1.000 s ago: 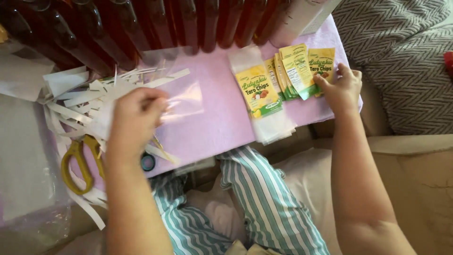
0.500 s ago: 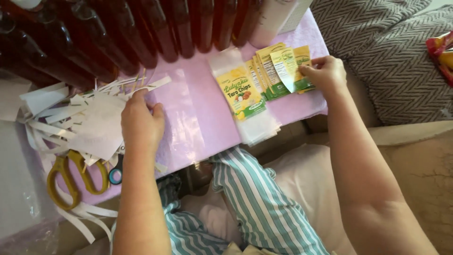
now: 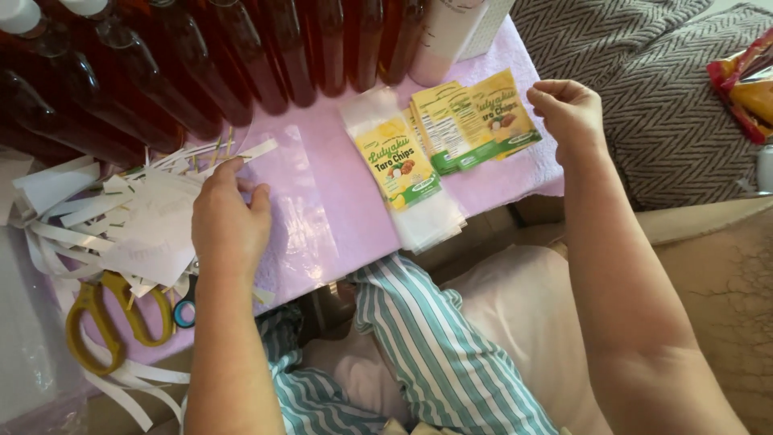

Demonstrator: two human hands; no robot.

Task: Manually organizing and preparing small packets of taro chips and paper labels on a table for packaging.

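Labels (image 3: pixel 475 121), glossy yellow-green, fanned at upper centre of the lilac bench (image 3: pixel 354 201); one lying on clear bags (image 3: pixel 407 173), others apparently still loose. Left hand (image 3: pixel 229 225) flat on crinkly film, fingers released. Right hand (image 3: pixel 568 113) beside the labels, fingers loosely curled, grasping nothing. Paper offcuts (image 3: pixel 97 217) heaped left.

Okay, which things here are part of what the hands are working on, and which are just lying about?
In hand:
left hand on paper strips
clear bag
right hand by yellow labels
labelled bag

Lying about:
scissors
bottles
snack packet
grey cushion
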